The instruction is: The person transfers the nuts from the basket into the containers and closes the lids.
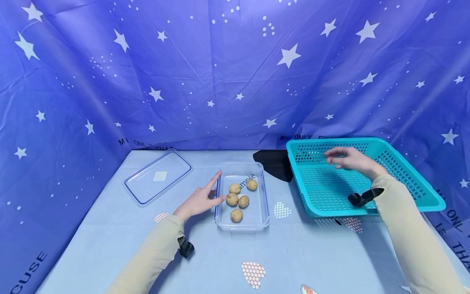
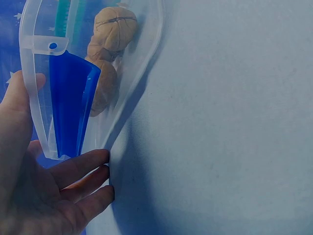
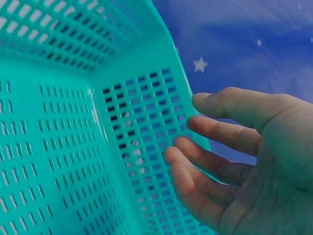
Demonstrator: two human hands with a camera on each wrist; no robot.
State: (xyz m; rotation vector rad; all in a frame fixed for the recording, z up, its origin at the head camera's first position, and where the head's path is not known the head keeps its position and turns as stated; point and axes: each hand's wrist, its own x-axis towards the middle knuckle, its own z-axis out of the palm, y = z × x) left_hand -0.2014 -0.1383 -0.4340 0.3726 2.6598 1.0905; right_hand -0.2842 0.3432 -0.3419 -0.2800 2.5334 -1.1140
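A clear plastic food container (image 1: 243,225) with a blue-edged rim stands open on the table. Several walnuts (image 1: 236,215) lie inside it; some also show through its wall in the left wrist view (image 2: 115,28). My left hand (image 1: 198,201) touches the container's left side, thumb over the rim, index finger stretched along the edge and the other fingers against the outer wall. Over the teal basket (image 1: 315,212), my right hand (image 1: 349,158) hovers with loosely bent fingers and nothing in them. In the right wrist view, the fingers (image 3: 215,169) overlap the basket's perforated side wall.
The clear lid (image 1: 150,179), blue-edged with a pale square on it, lies left of the container. Between container and basket a black patch (image 1: 273,163) shows at the table's back. A starry blue curtain (image 1: 220,73) encloses the back and sides.
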